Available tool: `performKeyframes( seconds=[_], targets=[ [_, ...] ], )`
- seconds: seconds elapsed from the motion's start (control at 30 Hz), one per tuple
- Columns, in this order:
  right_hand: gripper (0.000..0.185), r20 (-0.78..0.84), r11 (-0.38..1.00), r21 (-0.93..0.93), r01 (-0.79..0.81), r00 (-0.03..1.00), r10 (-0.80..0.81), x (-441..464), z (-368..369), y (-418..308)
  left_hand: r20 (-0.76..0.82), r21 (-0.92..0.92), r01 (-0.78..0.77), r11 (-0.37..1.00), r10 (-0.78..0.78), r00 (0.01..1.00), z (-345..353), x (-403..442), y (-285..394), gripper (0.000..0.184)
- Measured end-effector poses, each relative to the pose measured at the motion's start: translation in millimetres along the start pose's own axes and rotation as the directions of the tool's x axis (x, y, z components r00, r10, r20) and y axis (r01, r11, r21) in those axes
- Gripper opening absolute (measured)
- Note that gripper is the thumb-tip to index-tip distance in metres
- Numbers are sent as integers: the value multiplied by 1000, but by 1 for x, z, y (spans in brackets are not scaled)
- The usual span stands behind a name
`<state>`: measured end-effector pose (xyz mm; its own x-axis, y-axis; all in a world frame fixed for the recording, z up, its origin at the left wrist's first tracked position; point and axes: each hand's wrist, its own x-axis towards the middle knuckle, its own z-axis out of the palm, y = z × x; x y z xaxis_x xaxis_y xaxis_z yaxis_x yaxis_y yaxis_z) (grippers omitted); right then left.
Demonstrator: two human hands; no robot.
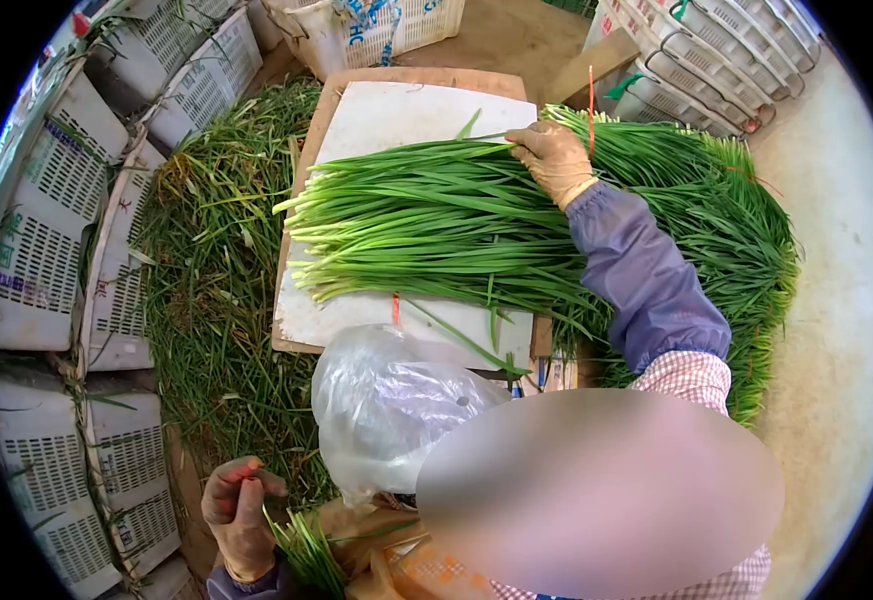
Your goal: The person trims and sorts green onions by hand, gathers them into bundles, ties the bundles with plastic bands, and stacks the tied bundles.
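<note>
A thick layer of garlic chives (437, 215) lies across a white board (397, 115), pale stem ends to the left. At the upper edge of this layer my right hand (554, 160), in a tan glove, has its fingers closed on some of the leaves. Low on the left, my gloved left hand (240, 515) is raised with thumb and fingers pinched. Red shows at its fingertips; I cannot make out what they hold. Beside that hand, a small bunch of chives (307, 550) rests near my lap. A clear plastic bag (387, 405) sits against the board's near edge.
A big heap of chives (702, 200) with red ties curves along the right. Trimmed leaf waste (237, 270) covers the floor at left. White plastic crates (42, 260) line the left side; more crates (697, 60) stand at upper right, and another crate (407, 30) at the top.
</note>
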<state>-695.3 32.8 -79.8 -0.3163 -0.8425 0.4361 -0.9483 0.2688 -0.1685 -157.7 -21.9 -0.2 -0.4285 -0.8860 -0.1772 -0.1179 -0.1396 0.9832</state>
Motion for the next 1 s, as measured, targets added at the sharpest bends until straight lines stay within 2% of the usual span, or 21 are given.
performKeyframes(
  seconds=[0.03, 0.07, 0.13, 0.17, 0.2, 0.23, 0.27, 0.33, 0.37, 0.4, 0.43, 0.47, 0.5, 0.53, 0.6, 0.63, 0.7, 0.8, 0.83, 0.93, 1.0],
  targets=[
    [20, -99, 999, 13, 29, 995, -28, -2, -2, -1, 13, 13, 60, 998, -60, 998, 3, -2, 4, 21],
    [20, -93, 999, 18, 28, 995, -26, -5, 0, -2, 22, 31, 126, 992, -127, 992, 6, -3, 5, 21],
    [16, -232, 991, 1, 133, 964, -129, -10, -18, -17, 84, -32, 68, 997, -65, 994, 12, -4, 2, 19],
    [15, -282, 971, -129, 202, 931, -232, -12, -37, -35, 108, 17, 61, 998, -62, 992, 17, -7, 3, 19],
    [15, -281, 971, -128, 203, 931, -232, -17, -49, -50, 130, 66, 51, 997, -59, 990, 22, -9, 5, 20],
    [14, -222, 984, -130, 118, 964, -145, -23, -59, -62, 128, 71, 32, 997, -41, 991, 27, -10, 10, 18],
    [13, -159, 990, -134, 38, 986, -60, -30, -69, -77, 153, 36, 97, 995, -101, 983, 33, -17, 13, 17],
    [14, -220, 997, -75, 19, 975, -35, -44, -78, -105, 218, 7, 119, 993, -117, 969, 44, -19, 21, 18],
    [16, -246, 989, 146, 3, 969, 33, -51, -77, -118, 205, 4, 124, 992, -122, 971, 49, -20, 22, 18],
    [17, -256, 933, 360, -12, 960, 111, -59, -77, -131, 378, -76, 226, 971, -181, 908, 54, -19, 21, 18],
    [19, -151, 910, 407, -78, 977, 152, -64, -82, -148, 528, -139, 335, 932, -216, 821, 53, -22, 19, 20],
    [20, -54, 890, 428, -158, 978, 200, -69, -92, -160, 594, -241, 297, 924, -102, 798, 54, -19, 12, 24],
    [17, -37, 867, 470, -164, 978, 204, -72, -95, -173, 596, -245, 341, 908, -137, 791, 62, -19, 11, 25],
    [14, -31, 969, 229, 95, 995, -90, -78, -93, -180, 593, -255, 385, 887, -171, 786, 70, -22, 11, 26],
    [29, -89, 953, 219, 211, 977, -196, -79, -91, -190, 580, -243, 407, 880, -205, 788, 79, -16, 14, 28],
    [29, -85, 948, 227, 223, 974, -209, -81, -89, -198, 562, -237, 431, 871, -239, 792, 82, -16, 15, 30],
    [14, -168, 921, 270, 282, 955, -244, -88, -83, -208, 503, -247, 452, 857, -285, 816, 94, -4, 19, 31],
    [14, -62, 828, 426, 365, 925, -375, -96, -88, -225, 421, -270, 469, 841, -335, 843, 100, -3, 15, 33],
    [17, 42, 838, 330, 434, 880, -473, -101, -87, -240, 387, -302, 494, 815, -368, 845, 102, 0, 13, 34],
    [31, 12, 778, 288, 558, 811, -586, -106, -77, -255, 300, -343, 522, 781, -436, 848, 105, 7, 7, 32],
    [30, -17, 783, 286, 552, 820, -572, -104, -76, -258, 329, -403, 574, 713, -472, 818, 104, 15, 3, 22]
  ],
)
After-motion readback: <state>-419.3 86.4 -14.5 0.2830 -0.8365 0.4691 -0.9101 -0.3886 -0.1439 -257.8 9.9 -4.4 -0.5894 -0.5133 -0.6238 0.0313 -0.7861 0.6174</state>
